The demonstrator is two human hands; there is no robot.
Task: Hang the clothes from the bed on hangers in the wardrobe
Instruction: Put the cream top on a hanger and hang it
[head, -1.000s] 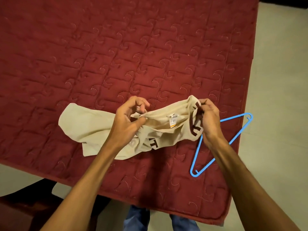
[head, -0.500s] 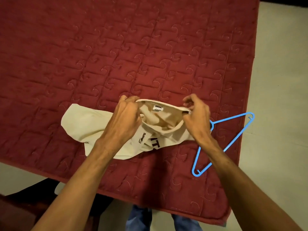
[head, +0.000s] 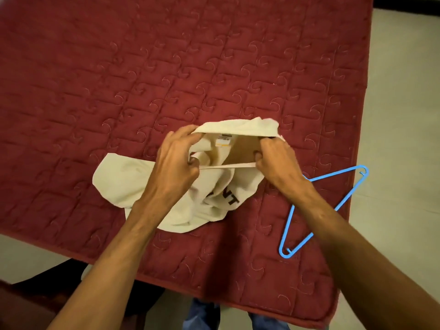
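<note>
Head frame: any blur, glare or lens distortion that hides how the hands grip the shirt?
Head view: dim, even warm light, no glare; the wide-angle lens bows the bed edges; left hand, right hand and the cream shirt read clearly; blue hanger crisp.

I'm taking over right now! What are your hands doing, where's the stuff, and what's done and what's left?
Left hand: grips one side of the shirt's opening.
Right hand: grips the other side, so the opening is stretched between them.
The shirt lies on the bed. The hanger lies on the bed near the right forearm, untouched.
Done: opening spread.
Left: slip the hanger in and hang the shirt in the wardrobe, which is not in view.
</note>
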